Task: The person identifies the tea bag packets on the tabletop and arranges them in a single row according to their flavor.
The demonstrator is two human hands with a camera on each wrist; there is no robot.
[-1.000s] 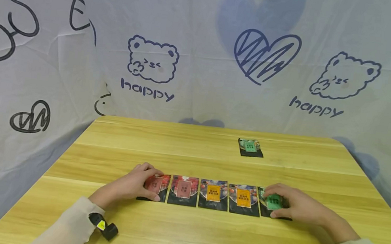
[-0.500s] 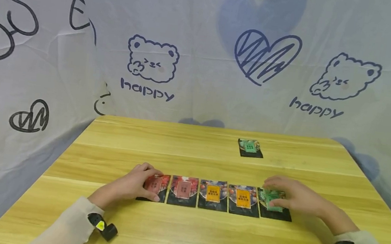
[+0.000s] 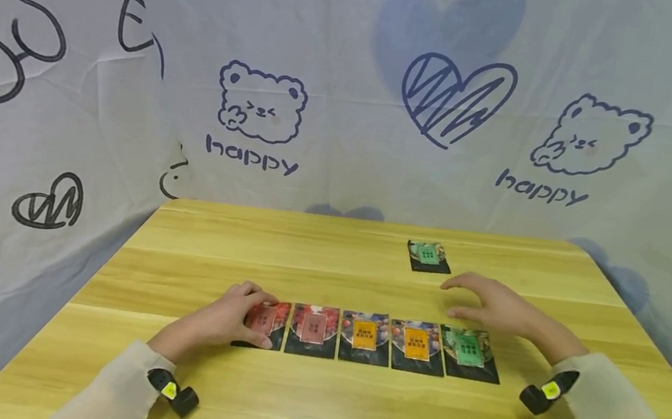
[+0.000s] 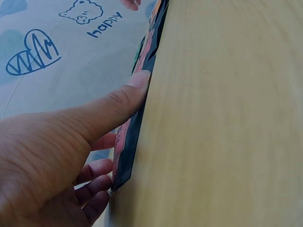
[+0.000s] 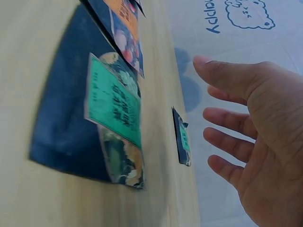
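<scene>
Several flat sachets with black lower ends lie in a row across the table. The leftmost red-labelled sachet (image 3: 263, 321) is partly covered by my left hand (image 3: 233, 314); the thumb rests on its lower edge and relaxed fingers touch its far side. To its right come a second red-labelled sachet (image 3: 313, 330), an orange-labelled sachet (image 3: 365, 337), another orange-labelled sachet (image 3: 417, 346) and a green-labelled sachet (image 3: 471, 354). My right hand (image 3: 497, 306) hovers beyond that green one, fingers apart and holding nothing. Farther back lies a lone green-labelled sachet (image 3: 428, 256), just left of the right fingertips.
The wooden table (image 3: 287, 399) has its far edge near a white cloth (image 3: 349, 99) printed with bears and hearts. More cloth hangs at the left side. A black wrist camera (image 3: 539, 397) sits on the right wrist, another wrist camera (image 3: 182, 399) on the left.
My right hand has let go of the green-labelled sachet at the row's right end, lifted and moved away toward the back sachet. The left hand stays on the leftmost sachet.
</scene>
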